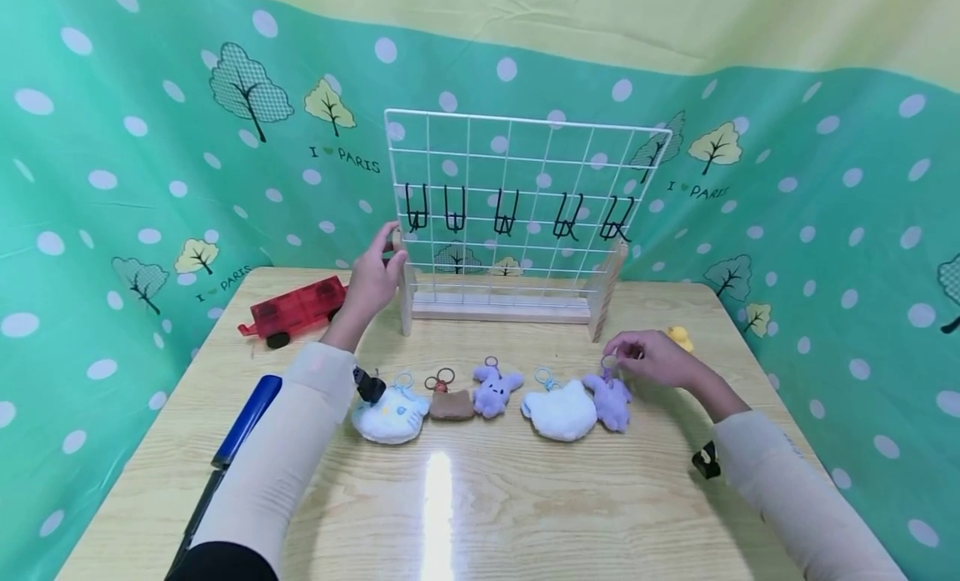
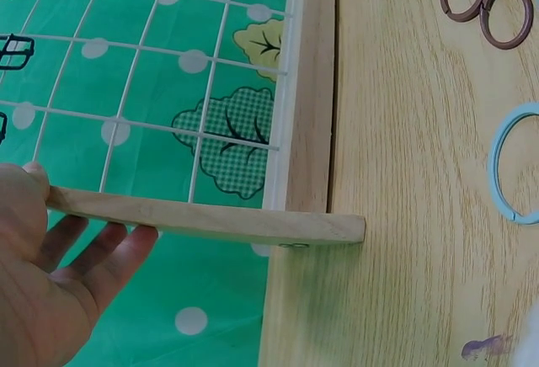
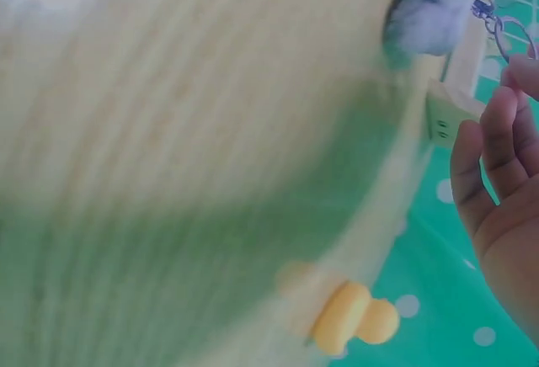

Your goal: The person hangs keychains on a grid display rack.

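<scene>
In the head view my left hand (image 1: 377, 268) holds the left wooden upright (image 1: 406, 293) of a white wire grid rack (image 1: 510, 160). The left wrist view shows the thumb on one side of that upright (image 2: 210, 218) and the fingers on the other. At the right, my right hand (image 1: 654, 358) pinches the metal ring (image 1: 609, 362) of a purple plush keychain (image 1: 611, 402). In the right wrist view this plush (image 3: 434, 13) hangs from the ring between thumb and fingertips. Beside it lies a white plush keychain (image 1: 561, 412).
Further left lie another purple plush keychain (image 1: 493, 391), a brown keychain (image 1: 452, 405) and a white cat-face plush (image 1: 392, 415). Several black hooks (image 1: 506, 214) hang on the grid. A red toy wagon (image 1: 296, 310), a blue-and-black object (image 1: 247, 418) and a yellow duck (image 1: 680, 338) sit towards the sides.
</scene>
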### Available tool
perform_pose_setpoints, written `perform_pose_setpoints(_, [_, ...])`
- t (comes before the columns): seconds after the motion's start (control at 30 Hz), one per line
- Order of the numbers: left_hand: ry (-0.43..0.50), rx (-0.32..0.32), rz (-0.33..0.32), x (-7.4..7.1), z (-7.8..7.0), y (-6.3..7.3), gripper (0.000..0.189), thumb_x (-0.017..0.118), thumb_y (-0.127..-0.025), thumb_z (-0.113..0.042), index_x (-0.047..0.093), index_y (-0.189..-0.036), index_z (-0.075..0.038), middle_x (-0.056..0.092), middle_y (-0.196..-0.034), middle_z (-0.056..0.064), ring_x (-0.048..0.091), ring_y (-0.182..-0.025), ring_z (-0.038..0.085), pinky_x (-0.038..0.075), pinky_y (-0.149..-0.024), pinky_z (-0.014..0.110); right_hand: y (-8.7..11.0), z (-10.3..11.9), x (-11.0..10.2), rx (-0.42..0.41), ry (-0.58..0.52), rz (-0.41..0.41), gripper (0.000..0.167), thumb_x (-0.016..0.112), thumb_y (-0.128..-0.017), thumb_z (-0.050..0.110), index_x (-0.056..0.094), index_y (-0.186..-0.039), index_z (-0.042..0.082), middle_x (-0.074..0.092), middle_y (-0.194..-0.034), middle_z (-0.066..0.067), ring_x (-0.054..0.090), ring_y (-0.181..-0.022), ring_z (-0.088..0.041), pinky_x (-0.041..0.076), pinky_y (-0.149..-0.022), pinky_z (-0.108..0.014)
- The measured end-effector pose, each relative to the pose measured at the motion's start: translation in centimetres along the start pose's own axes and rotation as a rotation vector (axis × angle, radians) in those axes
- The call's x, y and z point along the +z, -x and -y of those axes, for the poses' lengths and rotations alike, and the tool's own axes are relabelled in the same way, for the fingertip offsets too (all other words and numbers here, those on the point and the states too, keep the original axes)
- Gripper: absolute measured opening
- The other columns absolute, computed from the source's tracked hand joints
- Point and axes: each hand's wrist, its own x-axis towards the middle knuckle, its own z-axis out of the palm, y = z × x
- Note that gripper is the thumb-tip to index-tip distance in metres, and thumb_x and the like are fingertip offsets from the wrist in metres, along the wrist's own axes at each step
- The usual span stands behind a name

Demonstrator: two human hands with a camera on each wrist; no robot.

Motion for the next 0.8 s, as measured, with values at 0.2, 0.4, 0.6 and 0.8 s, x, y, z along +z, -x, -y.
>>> perform_pose_setpoints(0.2, [-0.001, -0.009, 0.011, 0.1, 0.0, -0.1, 0.055, 0.046, -0.109, -0.034, 0.026, -0.159, -0.039, 0.054, -0.148, 0.017, 0.061, -0.126, 0.04, 0.057, -0.097, 0.056, -0.1, 0.6, -1.3, -0.018, 0.014, -0.064, 0.019, 0.067, -0.095, 0.0, 0.073, -0.108, 0.011, 0.068, -0.086, -0.006, 0.057, -0.074, -0.011, 0.051, -0.064, -0.023])
perform_pose_setpoints(0.4, [-0.003, -0.004, 0.01, 0.1, 0.1, -0.2, 0.055, 0.046, -0.108, -0.035, 0.026, -0.159, -0.038, 0.054, -0.148, 0.017, 0.061, -0.126, 0.039, 0.058, -0.097, 0.055, -0.3, 1.4, -2.6, -0.018, 0.034, -0.112, 0.017, 0.067, -0.095, 0.0, 0.073, -0.11, 0.007, 0.068, -0.087, -0.005, 0.057, -0.075, -0.011, 0.05, -0.064, -0.022])
perform_pose_setpoints(0.6, [-0.005, -0.011, 0.009, 0.0, 0.1, -0.2, 0.055, 0.046, -0.109, -0.034, 0.026, -0.16, -0.036, 0.053, -0.148, 0.017, 0.061, -0.126, 0.04, 0.058, -0.096, 0.056, -0.6, 2.5, -3.7, -0.001, 0.024, -0.138, 0.018, 0.067, -0.096, 0.002, 0.072, -0.113, 0.005, 0.067, -0.09, -0.007, 0.057, -0.077, -0.013, 0.051, -0.064, -0.023])
perform_pose_setpoints(0.8, [-0.01, -0.014, 0.009, 0.0, 0.1, -0.2, 0.055, 0.047, -0.109, -0.033, 0.026, -0.16, -0.035, 0.054, -0.148, 0.017, 0.061, -0.126, 0.04, 0.058, -0.097, 0.055, -0.8, 3.7, -4.7, -0.024, 0.014, -0.17, 0.02, 0.067, -0.097, 0.003, 0.071, -0.116, 0.005, 0.065, -0.092, -0.009, 0.056, -0.076, -0.012, 0.05, -0.063, -0.022])
